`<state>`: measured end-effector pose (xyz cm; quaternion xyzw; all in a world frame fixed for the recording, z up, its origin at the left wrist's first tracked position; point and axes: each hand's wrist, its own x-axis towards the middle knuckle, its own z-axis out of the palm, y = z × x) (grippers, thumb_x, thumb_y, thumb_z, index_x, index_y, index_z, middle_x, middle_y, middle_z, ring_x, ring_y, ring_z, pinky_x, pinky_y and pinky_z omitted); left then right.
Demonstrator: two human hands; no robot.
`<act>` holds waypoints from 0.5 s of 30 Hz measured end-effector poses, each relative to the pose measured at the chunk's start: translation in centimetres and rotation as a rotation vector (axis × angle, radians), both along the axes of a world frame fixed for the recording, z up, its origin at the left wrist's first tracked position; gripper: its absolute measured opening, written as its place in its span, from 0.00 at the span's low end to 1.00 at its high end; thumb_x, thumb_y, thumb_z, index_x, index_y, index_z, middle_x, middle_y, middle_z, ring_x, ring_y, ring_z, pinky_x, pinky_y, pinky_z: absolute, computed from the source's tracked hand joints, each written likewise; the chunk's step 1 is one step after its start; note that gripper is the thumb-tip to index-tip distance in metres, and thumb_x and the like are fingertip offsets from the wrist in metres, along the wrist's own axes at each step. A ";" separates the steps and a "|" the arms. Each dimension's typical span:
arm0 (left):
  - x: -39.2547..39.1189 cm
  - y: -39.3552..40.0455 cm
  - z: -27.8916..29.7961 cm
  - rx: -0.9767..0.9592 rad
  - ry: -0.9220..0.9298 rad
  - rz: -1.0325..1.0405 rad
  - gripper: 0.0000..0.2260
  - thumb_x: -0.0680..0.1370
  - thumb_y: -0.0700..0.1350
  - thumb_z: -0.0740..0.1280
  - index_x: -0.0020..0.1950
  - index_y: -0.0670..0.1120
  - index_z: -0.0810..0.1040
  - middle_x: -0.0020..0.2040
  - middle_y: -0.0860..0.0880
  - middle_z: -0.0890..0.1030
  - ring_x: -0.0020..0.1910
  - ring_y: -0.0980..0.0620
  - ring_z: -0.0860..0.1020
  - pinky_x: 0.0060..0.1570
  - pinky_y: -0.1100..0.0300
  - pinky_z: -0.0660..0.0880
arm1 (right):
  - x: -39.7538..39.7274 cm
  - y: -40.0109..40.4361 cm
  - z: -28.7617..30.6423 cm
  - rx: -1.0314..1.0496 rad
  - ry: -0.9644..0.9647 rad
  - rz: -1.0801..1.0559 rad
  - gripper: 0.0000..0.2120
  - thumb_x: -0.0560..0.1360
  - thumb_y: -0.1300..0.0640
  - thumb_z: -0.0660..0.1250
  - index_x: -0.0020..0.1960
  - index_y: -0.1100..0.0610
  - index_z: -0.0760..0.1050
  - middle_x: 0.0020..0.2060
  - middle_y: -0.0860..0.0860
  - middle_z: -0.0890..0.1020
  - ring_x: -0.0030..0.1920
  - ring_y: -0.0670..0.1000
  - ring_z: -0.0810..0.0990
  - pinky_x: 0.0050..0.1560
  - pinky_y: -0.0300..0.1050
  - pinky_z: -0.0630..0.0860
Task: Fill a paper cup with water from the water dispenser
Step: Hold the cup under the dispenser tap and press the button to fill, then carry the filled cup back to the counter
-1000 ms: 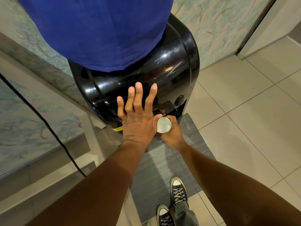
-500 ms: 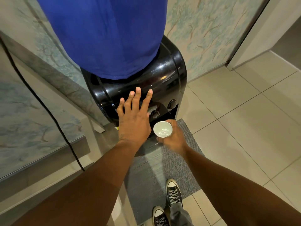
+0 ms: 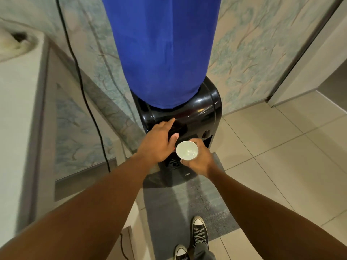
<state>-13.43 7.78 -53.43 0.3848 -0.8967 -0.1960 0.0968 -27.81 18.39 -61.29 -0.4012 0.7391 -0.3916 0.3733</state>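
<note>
A black water dispenser (image 3: 204,111) stands against the wall, its bottle hidden under a blue cloth cover (image 3: 161,53). My right hand (image 3: 200,162) grips a white paper cup (image 3: 187,150) upright in front of the dispenser's tap area; water glints inside it. My left hand (image 3: 158,141) rests flat on the dispenser's front, fingers spread and reaching toward its top edge, just left of the cup. The taps are mostly hidden behind the cup and hands.
A grey mat (image 3: 189,199) lies on the tiled floor (image 3: 281,166) under the dispenser. A black cable (image 3: 88,102) hangs down the wall on the left beside a pale counter (image 3: 20,117). My shoes (image 3: 199,233) stand on the mat's near edge.
The camera has risen and pulled back. The cup has come out from under the tap toward me. My left hand has stayed on the dispenser front.
</note>
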 end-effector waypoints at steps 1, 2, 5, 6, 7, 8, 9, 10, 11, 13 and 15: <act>0.5 0.0 0.5 0.023 0.020 0.029 0.28 0.82 0.56 0.57 0.79 0.48 0.57 0.71 0.48 0.70 0.67 0.49 0.71 0.61 0.51 0.73 | 0.4 -0.2 0.6 -0.011 0.006 0.010 0.35 0.63 0.59 0.80 0.65 0.50 0.66 0.57 0.48 0.74 0.58 0.50 0.73 0.50 0.37 0.74; 1.1 0.1 0.9 0.043 0.039 0.061 0.29 0.82 0.58 0.57 0.79 0.48 0.57 0.72 0.48 0.70 0.67 0.49 0.71 0.61 0.50 0.73 | 0.7 -0.3 1.4 -0.026 0.003 0.022 0.35 0.63 0.59 0.80 0.64 0.49 0.66 0.56 0.48 0.74 0.58 0.49 0.73 0.48 0.34 0.73; 2.6 0.5 2.3 0.077 0.078 0.143 0.34 0.79 0.66 0.56 0.79 0.50 0.57 0.73 0.50 0.69 0.69 0.51 0.70 0.62 0.49 0.73 | 1.8 -1.0 3.6 -0.085 0.003 0.058 0.34 0.63 0.59 0.80 0.63 0.50 0.67 0.55 0.47 0.75 0.54 0.46 0.75 0.38 0.27 0.74; 3.1 0.6 2.8 0.083 0.081 0.162 0.36 0.77 0.69 0.55 0.79 0.50 0.57 0.73 0.50 0.69 0.69 0.51 0.70 0.62 0.48 0.73 | 2.1 -1.2 4.3 -0.100 0.002 0.069 0.34 0.63 0.60 0.80 0.63 0.51 0.67 0.54 0.47 0.75 0.52 0.45 0.76 0.38 0.25 0.73; 3.4 0.7 3.2 0.091 0.074 0.176 0.38 0.75 0.71 0.54 0.79 0.51 0.57 0.74 0.51 0.68 0.70 0.51 0.69 0.63 0.48 0.73 | 2.4 -1.4 4.9 -0.109 -0.003 0.072 0.34 0.63 0.60 0.80 0.62 0.50 0.67 0.54 0.46 0.76 0.52 0.44 0.76 0.38 0.25 0.73; 3.8 0.7 3.7 0.098 0.072 0.193 0.40 0.74 0.74 0.53 0.79 0.52 0.57 0.75 0.51 0.67 0.71 0.52 0.69 0.64 0.47 0.73 | 2.9 -1.8 5.7 -0.119 -0.008 0.078 0.34 0.62 0.60 0.80 0.62 0.50 0.67 0.53 0.46 0.76 0.52 0.44 0.76 0.38 0.26 0.74; 4.3 0.8 4.2 0.115 0.073 0.210 0.41 0.73 0.75 0.53 0.79 0.52 0.57 0.75 0.51 0.67 0.71 0.52 0.69 0.65 0.48 0.72 | 3.3 -2.0 6.4 -0.126 -0.016 0.085 0.34 0.62 0.60 0.80 0.62 0.49 0.67 0.53 0.46 0.77 0.52 0.45 0.77 0.38 0.28 0.75; 4.6 0.9 4.7 0.138 0.085 0.222 0.42 0.72 0.75 0.54 0.79 0.52 0.57 0.75 0.51 0.67 0.71 0.52 0.69 0.65 0.50 0.71 | 3.6 -2.3 7.1 -0.137 -0.023 0.093 0.34 0.62 0.60 0.80 0.62 0.49 0.67 0.53 0.46 0.77 0.53 0.45 0.78 0.38 0.30 0.76; 4.9 0.9 5.2 0.167 0.100 0.232 0.42 0.72 0.75 0.55 0.79 0.52 0.56 0.75 0.51 0.67 0.70 0.52 0.69 0.65 0.52 0.70 | 3.9 -2.6 7.9 -0.147 -0.031 0.101 0.34 0.62 0.60 0.80 0.62 0.49 0.67 0.52 0.46 0.77 0.52 0.45 0.78 0.39 0.32 0.77; 5.6 1.2 6.4 0.220 0.138 0.250 0.43 0.70 0.75 0.57 0.79 0.53 0.56 0.75 0.52 0.67 0.70 0.52 0.69 0.65 0.54 0.68 | 4.7 -3.4 9.5 -0.168 -0.052 0.111 0.34 0.62 0.61 0.80 0.61 0.49 0.67 0.51 0.46 0.77 0.51 0.46 0.78 0.39 0.33 0.77; 6.0 1.3 7.4 0.262 0.166 0.267 0.44 0.70 0.75 0.59 0.79 0.53 0.56 0.76 0.52 0.66 0.71 0.52 0.68 0.67 0.53 0.68 | 5.2 -4.1 10.8 -0.184 -0.059 0.114 0.34 0.62 0.62 0.80 0.60 0.49 0.67 0.52 0.49 0.78 0.52 0.48 0.79 0.37 0.34 0.78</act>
